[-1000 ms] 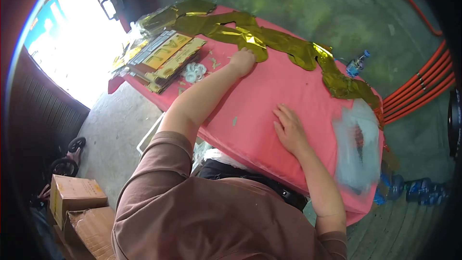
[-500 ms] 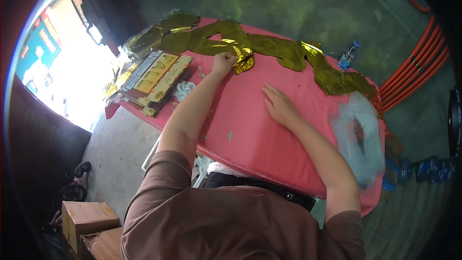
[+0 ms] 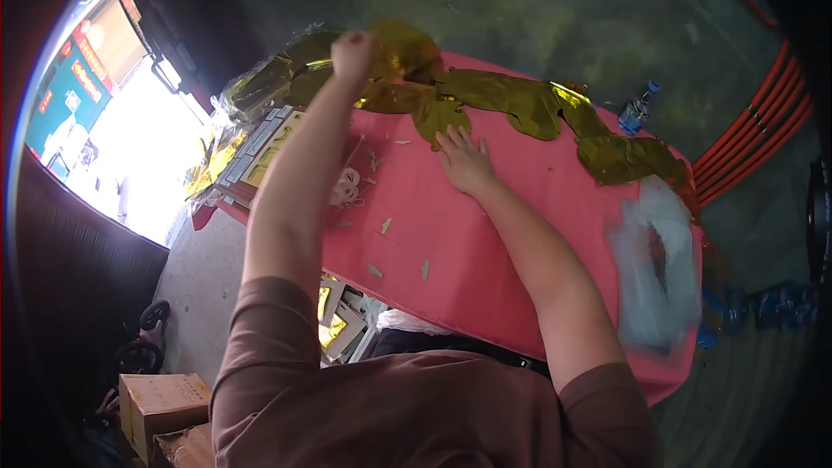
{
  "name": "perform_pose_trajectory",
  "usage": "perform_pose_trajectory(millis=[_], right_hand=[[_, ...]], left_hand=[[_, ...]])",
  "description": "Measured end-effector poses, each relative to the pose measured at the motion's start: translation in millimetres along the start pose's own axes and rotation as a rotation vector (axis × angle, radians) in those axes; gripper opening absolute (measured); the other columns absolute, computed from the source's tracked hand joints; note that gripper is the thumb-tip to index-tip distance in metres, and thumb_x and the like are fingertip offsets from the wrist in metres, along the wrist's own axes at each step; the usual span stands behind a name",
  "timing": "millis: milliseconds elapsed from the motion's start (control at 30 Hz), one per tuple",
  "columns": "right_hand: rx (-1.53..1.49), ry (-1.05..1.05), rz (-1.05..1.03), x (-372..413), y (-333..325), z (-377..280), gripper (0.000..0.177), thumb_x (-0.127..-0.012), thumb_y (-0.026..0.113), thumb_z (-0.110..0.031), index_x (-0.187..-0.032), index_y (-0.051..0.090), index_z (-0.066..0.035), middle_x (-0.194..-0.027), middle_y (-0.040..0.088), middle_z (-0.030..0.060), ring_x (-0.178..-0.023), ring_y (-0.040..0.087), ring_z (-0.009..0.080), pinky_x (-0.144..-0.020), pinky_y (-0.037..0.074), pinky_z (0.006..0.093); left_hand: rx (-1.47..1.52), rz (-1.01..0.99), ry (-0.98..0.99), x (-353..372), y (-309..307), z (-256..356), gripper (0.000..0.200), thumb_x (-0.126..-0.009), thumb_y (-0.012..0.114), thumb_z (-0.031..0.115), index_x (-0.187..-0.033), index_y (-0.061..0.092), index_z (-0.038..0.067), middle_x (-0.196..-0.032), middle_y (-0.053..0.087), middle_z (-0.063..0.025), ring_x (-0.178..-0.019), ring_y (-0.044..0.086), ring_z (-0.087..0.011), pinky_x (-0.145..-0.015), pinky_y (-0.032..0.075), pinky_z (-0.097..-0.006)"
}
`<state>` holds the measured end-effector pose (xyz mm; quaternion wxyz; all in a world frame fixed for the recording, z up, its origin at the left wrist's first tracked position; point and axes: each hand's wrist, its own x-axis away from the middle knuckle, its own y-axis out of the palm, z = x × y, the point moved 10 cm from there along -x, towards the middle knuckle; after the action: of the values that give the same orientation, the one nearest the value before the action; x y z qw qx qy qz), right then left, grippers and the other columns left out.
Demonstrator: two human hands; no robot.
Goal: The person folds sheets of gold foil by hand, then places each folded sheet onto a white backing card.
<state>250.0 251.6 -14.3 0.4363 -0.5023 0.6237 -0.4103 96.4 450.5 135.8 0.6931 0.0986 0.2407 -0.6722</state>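
Note:
A chain of gold foil balloons (image 3: pixel 511 100) lies flat along the far side of a table covered with a pink cloth (image 3: pixel 485 234). My left hand (image 3: pixel 354 50) is raised above the table's far left corner, closed on one end of the foil (image 3: pixel 403 48), which lifts with it. My right hand (image 3: pixel 464 158) rests flat on the cloth with fingers spread, its fingertips touching the near edge of the foil.
A stack of gold-lettered packs (image 3: pixel 260 152) and white rings (image 3: pixel 347 186) sit at the table's left end. A clear plastic bag (image 3: pixel 654 269) lies at the right end. A water bottle (image 3: pixel 637 108) stands on the floor beyond. Cardboard boxes (image 3: pixel 160 403) lie at lower left.
My left hand gripped the foil's end and lifted it up off the table. My right hand slid forward across the cloth to the foil's edge.

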Motion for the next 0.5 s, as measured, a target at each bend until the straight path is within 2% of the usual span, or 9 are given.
perform_pose_trajectory(millis=[67, 167, 233, 300, 333, 400, 433, 500], right_hand=[[0.013, 0.002, 0.011, 1, -3, -1, 0.049, -0.095, 0.036, -0.034, -0.140, 0.036, -0.015, -0.149, 0.026, 0.0103, -0.140, 0.018, 0.0280, -0.111, 0.015, 0.0548], [0.057, 0.019, -0.017, 2, -2, -1, 0.049, -0.097, 0.032, -0.035, -0.142, 0.032, -0.017, -0.151, 0.023, 0.0087, -0.140, 0.018, 0.0265, -0.112, 0.013, 0.0538], [0.042, 0.030, -0.025, 2, -1, -1, 0.049, -0.097, 0.032, -0.035, -0.142, 0.032, -0.017, -0.151, 0.023, 0.0078, -0.141, 0.018, 0.0249, -0.112, 0.013, 0.0529], [0.047, 0.037, -0.028, 2, 0, 0, 0.049, -0.097, 0.032, -0.035, -0.142, 0.031, -0.017, -0.151, 0.023, 0.0076, -0.141, 0.017, 0.0245, -0.112, 0.013, 0.0526], [0.054, 0.039, -0.034, 2, 1, 1, 0.049, -0.097, 0.032, -0.035, -0.143, 0.031, -0.018, -0.151, 0.022, 0.0075, -0.141, 0.017, 0.0241, -0.113, 0.012, 0.0522], [0.040, 0.041, -0.030, 4, 0, 0, 0.049, -0.097, 0.032, -0.035, -0.142, 0.032, -0.017, -0.151, 0.023, 0.0073, -0.141, 0.017, 0.0244, -0.113, 0.012, 0.0516], [0.027, 0.042, -0.023, 4, -1, -1, 0.049, -0.097, 0.033, -0.035, -0.142, 0.032, -0.017, -0.151, 0.024, 0.0072, -0.141, 0.017, 0.0247, -0.113, 0.011, 0.0510], [0.028, 0.039, -0.022, 4, -1, -2, 0.049, -0.097, 0.033, -0.035, -0.142, 0.032, -0.017, -0.151, 0.024, 0.0075, -0.141, 0.017, 0.0249, -0.113, 0.011, 0.0511]], left_hand=[[0.077, 0.096, 0.019, -56, -27, 14, 0.025, -0.077, 0.068, 0.025, -0.087, 0.069, 0.002, -0.074, 0.068, -0.0088, -0.070, 0.064, -0.0162, -0.067, 0.052, -0.0313], [0.290, 0.124, 0.058, -88, -50, 78, 0.033, -0.078, 0.069, 0.027, -0.100, 0.064, 0.002, -0.078, 0.067, -0.0066, -0.068, 0.063, -0.0124, -0.061, 0.052, -0.0284], [0.340, 0.133, 0.082, -135, -53, 94, 0.034, -0.079, 0.069, 0.026, -0.104, 0.063, 0.004, -0.080, 0.066, -0.0056, -0.068, 0.062, -0.0114, -0.059, 0.052, -0.0277], [0.581, 0.116, 0.244, -171, -57, 123, 0.023, -0.089, 0.061, 0.017, -0.107, 0.058, 0.004, -0.085, 0.066, -0.0072, -0.078, 0.064, -0.0192, -0.073, 0.052, -0.0337], [0.581, 0.116, 0.244, -178, -60, 132, 0.023, -0.089, 0.061, 0.017, -0.107, 0.058, 0.004, -0.085, 0.066, -0.0072, -0.078, 0.064, -0.0192, -0.073, 0.052, -0.0337], [0.324, 0.265, 0.476, -164, -78, 193, 0.022, -0.091, 0.058, 0.020, -0.106, 0.059, 0.003, -0.086, 0.064, -0.0062, -0.079, 0.060, -0.0150, -0.069, 0.049, -0.0289], [0.324, 0.266, 0.479, -165, -75, 206, 0.022, -0.091, 0.058, 0.020, -0.106, 0.059, 0.003, -0.086, 0.064, -0.0062, -0.079, 0.060, -0.0150, -0.069, 0.049, -0.0289], [0.384, 0.121, 0.657, -155, -56, 245, 0.020, -0.091, 0.057, 0.019, -0.101, 0.060, 0.002, -0.087, 0.064, -0.0055, -0.079, 0.059, -0.0122, -0.066, 0.047, -0.0251]])
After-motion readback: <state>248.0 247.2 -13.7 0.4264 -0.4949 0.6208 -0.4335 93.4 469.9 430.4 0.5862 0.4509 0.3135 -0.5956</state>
